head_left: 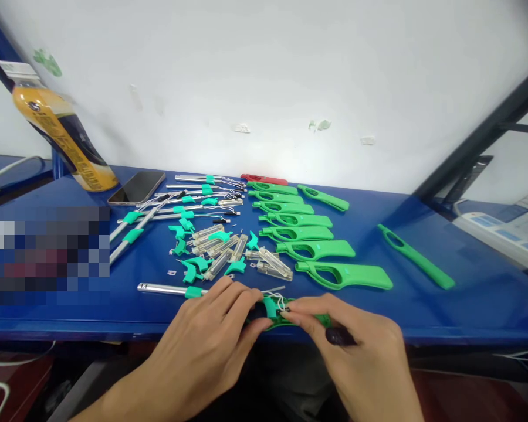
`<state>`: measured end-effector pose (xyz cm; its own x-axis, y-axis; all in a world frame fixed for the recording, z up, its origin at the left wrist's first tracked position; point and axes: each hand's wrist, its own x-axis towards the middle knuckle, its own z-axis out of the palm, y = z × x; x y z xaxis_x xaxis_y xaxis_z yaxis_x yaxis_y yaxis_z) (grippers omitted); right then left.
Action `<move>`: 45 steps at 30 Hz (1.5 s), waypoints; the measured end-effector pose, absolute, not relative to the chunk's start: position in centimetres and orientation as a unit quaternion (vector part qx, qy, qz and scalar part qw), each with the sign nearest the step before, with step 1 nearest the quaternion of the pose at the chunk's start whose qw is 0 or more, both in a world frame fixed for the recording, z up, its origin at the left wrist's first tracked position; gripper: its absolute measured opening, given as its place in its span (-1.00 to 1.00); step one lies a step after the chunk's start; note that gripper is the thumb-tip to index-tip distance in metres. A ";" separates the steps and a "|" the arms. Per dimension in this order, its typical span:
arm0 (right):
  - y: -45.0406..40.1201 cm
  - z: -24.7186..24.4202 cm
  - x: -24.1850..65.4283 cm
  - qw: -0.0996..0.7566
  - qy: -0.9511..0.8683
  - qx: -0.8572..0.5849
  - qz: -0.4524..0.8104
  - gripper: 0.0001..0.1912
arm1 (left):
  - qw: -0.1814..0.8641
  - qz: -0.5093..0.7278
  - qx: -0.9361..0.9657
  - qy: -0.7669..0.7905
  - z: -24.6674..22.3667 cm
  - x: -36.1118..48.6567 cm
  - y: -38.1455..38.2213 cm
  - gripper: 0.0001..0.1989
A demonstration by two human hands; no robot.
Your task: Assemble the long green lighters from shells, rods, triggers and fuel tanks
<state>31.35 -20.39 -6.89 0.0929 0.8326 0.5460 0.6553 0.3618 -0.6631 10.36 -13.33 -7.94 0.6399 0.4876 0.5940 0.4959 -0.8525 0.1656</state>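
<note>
Near the table's front edge lies an open green lighter casing (321,319), its handle partly hidden by both hands. My left hand (222,328) is closed around its front part, thumb and fingers on either side of the teal trigger (270,307). A silver lighter tube (162,288) with a teal collar (194,292) sticks out to the left from under that hand. Thin white wires (278,298) loop up beside the trigger. With thumb and forefinger, my right hand (345,325) pinches the wires' end. A dark handle-like piece (341,336) shows beneath its palm; its kind is unclear.
Several clear fuel tanks (220,264) and loose teal triggers (193,269) lie beyond my hands. Wired silver tubes (189,208) are at left. Green casings (347,275) and a red one (264,179) line the right. A phone (137,188), bottle (66,135) and power strip (506,237) stand farther out.
</note>
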 end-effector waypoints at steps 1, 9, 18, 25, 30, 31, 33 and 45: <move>-20.4 -6.8 31.3 0.489 -0.664 -0.559 0.093 -0.78 | 0.004 -0.327 -0.905 -0.270 -8.0 10.4 -13.3 -0.87; -20.4 -7.0 31.2 0.488 -0.647 -0.577 0.104 -0.81 | -0.006 -0.332 -0.906 -0.264 -8.0 10.3 -13.2 -0.89; -20.2 -7.8 32.1 0.471 -0.652 -0.577 0.146 -0.82 | 0.004 -0.327 -0.905 -0.272 -7.9 10.4 -13.4 -0.87; -20.2 -8.2 32.2 0.464 -0.644 -0.582 0.174 -0.88 | 0.004 -0.317 -0.910 -0.267 -7.7 10.4 -13.4 -0.86; -20.1 -8.0 32.3 0.457 -0.664 -0.567 0.167 -0.87 | -0.007 -0.312 -0.912 -0.265 -7.7 10.2 -13.4 -0.81; -20.1 -8.0 32.4 0.456 -0.668 -0.562 0.172 -0.88 | -0.006 -0.312 -0.912 -0.266 -7.7 10.1 -13.4 -0.81; -20.2 -8.1 32.4 0.459 -0.673 -0.553 0.177 -0.90 | -0.002 -0.310 -0.913 -0.264 -7.6 10.1 -13.4 -0.79; -21.2 -8.4 33.1 0.398 -0.734 -0.543 0.087 -0.92 | 0.016 -0.305 -0.915 -0.263 -7.4 10.1 -13.5 -0.73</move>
